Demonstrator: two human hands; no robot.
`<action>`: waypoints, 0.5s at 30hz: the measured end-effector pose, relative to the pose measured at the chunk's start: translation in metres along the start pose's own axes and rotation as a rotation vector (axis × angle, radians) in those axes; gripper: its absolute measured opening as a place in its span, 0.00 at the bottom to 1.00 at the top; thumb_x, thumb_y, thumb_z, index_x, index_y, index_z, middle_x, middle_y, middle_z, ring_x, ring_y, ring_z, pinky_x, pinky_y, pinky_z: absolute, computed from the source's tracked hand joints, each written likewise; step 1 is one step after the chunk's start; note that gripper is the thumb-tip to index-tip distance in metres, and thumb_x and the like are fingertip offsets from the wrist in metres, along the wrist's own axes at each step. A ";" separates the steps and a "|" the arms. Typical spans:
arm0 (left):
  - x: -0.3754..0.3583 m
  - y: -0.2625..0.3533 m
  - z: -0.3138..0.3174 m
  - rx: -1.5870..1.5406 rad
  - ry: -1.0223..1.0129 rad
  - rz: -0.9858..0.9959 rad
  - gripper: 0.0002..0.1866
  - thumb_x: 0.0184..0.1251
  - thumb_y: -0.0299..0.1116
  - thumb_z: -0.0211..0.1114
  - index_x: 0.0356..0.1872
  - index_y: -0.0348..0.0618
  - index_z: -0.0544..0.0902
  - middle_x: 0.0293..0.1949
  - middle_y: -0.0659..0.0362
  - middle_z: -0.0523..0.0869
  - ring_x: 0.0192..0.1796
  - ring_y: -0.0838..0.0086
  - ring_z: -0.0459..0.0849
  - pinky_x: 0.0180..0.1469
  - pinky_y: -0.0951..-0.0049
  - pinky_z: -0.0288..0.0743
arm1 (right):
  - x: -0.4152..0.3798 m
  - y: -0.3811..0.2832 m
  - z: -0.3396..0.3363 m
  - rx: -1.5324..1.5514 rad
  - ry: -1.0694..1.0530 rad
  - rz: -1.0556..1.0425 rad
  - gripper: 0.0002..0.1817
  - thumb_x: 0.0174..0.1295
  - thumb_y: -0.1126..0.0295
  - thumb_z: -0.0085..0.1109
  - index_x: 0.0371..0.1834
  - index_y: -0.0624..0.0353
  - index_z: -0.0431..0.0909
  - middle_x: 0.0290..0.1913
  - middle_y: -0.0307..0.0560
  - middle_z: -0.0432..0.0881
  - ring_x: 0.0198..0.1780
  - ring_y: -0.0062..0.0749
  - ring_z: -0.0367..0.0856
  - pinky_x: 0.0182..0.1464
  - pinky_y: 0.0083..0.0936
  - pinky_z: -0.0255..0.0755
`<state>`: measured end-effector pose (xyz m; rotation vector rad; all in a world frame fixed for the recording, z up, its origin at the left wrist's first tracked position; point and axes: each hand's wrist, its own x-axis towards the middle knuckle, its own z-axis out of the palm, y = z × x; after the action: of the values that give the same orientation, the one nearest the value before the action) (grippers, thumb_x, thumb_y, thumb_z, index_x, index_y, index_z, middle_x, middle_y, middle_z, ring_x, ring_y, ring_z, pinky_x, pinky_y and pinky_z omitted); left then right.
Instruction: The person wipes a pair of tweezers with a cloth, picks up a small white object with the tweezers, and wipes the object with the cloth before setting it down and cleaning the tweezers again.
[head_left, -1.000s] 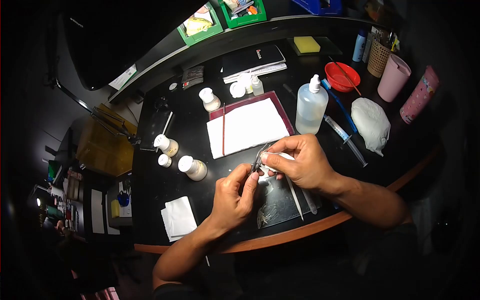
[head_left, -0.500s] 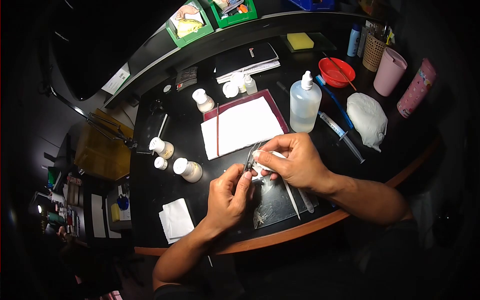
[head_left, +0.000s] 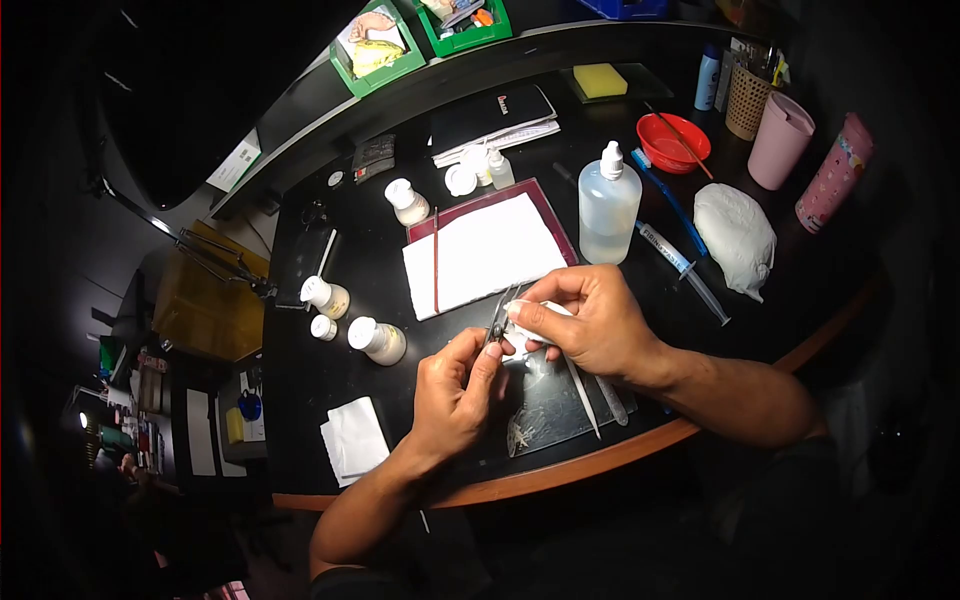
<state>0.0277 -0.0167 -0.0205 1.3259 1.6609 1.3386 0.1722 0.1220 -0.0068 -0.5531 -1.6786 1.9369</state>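
Observation:
My left hand is closed around a thin dark metal tool with two slender curved prongs, which point up and away from me. My right hand pinches a crumpled white tissue against the prongs. Whatever sits between prongs and tissue is too small to make out. Beneath the hands lies a scratched glass slab with whitish smears. A white pointed stick and a grey spatula-like tool rest by its right side.
White paper with a thin brush lies on a maroon tray. A large clear bottle stands right of it, near a syringe. White-capped jars stand left. Folded tissue lies front left.
Both hands stay almost in place, with the tissue still at the prongs. The view has shifted very slightly.

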 end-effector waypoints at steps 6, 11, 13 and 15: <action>0.001 0.000 -0.002 0.015 0.009 0.028 0.11 0.80 0.32 0.55 0.41 0.34 0.81 0.21 0.64 0.78 0.22 0.86 0.72 0.25 0.82 0.62 | 0.000 0.000 0.002 -0.036 0.001 -0.010 0.09 0.67 0.71 0.67 0.40 0.68 0.84 0.33 0.45 0.87 0.30 0.17 0.84 0.26 0.10 0.75; -0.003 0.010 -0.003 0.101 -0.120 0.123 0.12 0.80 0.32 0.53 0.43 0.34 0.82 0.20 0.64 0.78 0.22 0.87 0.72 0.25 0.83 0.60 | 0.005 0.010 -0.002 0.002 -0.034 -0.037 0.06 0.67 0.75 0.65 0.40 0.68 0.84 0.32 0.44 0.87 0.30 0.16 0.84 0.26 0.11 0.74; -0.007 0.025 0.002 -0.122 -0.129 -0.019 0.11 0.79 0.31 0.56 0.43 0.35 0.83 0.20 0.65 0.80 0.21 0.85 0.76 0.24 0.82 0.65 | 0.007 0.015 0.000 -0.025 -0.034 -0.095 0.05 0.67 0.76 0.64 0.40 0.68 0.83 0.32 0.42 0.86 0.30 0.15 0.83 0.27 0.11 0.73; -0.007 0.029 -0.005 -0.263 -0.134 -0.125 0.11 0.80 0.33 0.55 0.45 0.36 0.83 0.21 0.65 0.79 0.20 0.86 0.73 0.23 0.83 0.62 | 0.006 0.012 0.001 0.009 -0.031 -0.076 0.05 0.67 0.76 0.64 0.40 0.67 0.83 0.32 0.41 0.86 0.29 0.14 0.82 0.27 0.11 0.72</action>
<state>0.0345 -0.0250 0.0080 1.1136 1.4001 1.3129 0.1660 0.1235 -0.0182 -0.4514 -1.6844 1.9079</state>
